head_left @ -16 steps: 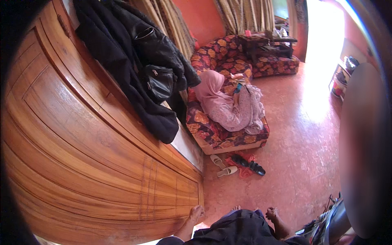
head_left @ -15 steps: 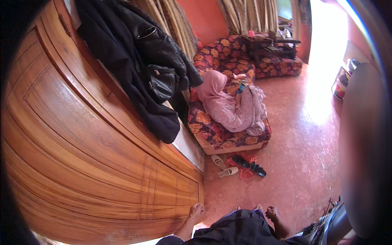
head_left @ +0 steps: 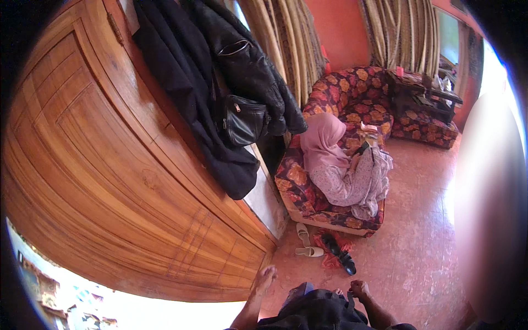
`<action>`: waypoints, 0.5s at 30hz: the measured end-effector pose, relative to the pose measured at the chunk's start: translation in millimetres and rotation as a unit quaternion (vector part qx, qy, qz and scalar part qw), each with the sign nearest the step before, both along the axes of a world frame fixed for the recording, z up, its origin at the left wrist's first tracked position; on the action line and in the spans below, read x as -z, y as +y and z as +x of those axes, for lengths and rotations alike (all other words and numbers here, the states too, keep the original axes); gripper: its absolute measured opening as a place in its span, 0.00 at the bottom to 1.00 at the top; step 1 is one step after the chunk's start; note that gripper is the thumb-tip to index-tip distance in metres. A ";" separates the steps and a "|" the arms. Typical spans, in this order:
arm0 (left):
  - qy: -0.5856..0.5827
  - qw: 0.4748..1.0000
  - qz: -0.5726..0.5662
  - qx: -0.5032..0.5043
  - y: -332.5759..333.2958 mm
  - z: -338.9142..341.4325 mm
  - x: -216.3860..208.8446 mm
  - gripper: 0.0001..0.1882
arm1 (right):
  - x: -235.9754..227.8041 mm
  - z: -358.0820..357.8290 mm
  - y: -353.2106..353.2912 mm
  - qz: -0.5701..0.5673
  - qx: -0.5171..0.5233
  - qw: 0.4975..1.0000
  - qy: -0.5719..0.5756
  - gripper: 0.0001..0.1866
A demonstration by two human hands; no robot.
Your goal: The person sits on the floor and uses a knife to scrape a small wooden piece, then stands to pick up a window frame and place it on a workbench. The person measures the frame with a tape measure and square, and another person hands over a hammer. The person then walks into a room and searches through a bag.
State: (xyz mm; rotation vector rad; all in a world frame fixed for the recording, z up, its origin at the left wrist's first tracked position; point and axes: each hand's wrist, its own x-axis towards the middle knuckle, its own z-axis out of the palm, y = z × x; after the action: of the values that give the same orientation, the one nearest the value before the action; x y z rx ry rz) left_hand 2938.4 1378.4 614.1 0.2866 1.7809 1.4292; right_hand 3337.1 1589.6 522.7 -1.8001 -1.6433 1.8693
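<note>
Beside the lower edge of a varnished wooden door (head_left: 132, 170) is my left hand (head_left: 267, 278). Its fingers are loosely stretched and hold nothing that I can see; whether they touch the door I cannot tell. My right hand (head_left: 359, 289) hangs at the front of my dark clothing (head_left: 319, 313), its fingers curled in, with nothing visible in them. Ahead on the floor lie a pair of pale slippers (head_left: 309, 251) and a pair of black sandals (head_left: 339, 254) on a reddish cloth or bag (head_left: 330, 261).
A person in a pink headscarf (head_left: 324, 137) sits on a flowered sofa (head_left: 300, 181), holding something dark. Black jackets (head_left: 192, 104) and a small black bag (head_left: 245, 121) hang by the door. A dark table (head_left: 423, 91) stands farther back. Bright light shows at lower left.
The view has swung left, so the sofa, slippers and sandals sit farther right or lower. A bright space past the door has come into view. The seated person stays on the sofa.
</note>
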 end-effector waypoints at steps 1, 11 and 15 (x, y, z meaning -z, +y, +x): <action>0.023 0.999 0.034 -0.005 16.2 -0.7 -19.8 0.17 | -11.4 -6.3 9.6 -0.003 -0.008 1.000 0.016 0.15; 0.338 0.923 0.181 -0.035 158.9 -99.7 -245.5 0.18 | -95.0 -172.1 79.8 0.194 -0.277 0.936 0.098 0.13; 0.312 0.918 0.243 -0.020 186.4 -116.7 -279.8 0.19 | -119.6 -221.1 81.3 0.179 -0.213 0.948 0.154 0.13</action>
State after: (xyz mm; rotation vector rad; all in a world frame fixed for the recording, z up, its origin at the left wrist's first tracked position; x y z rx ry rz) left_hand 2821.7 1564.8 894.0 1.0724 1.8768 1.9501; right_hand 3116.0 1670.9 642.3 -1.0137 -2.1857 1.7192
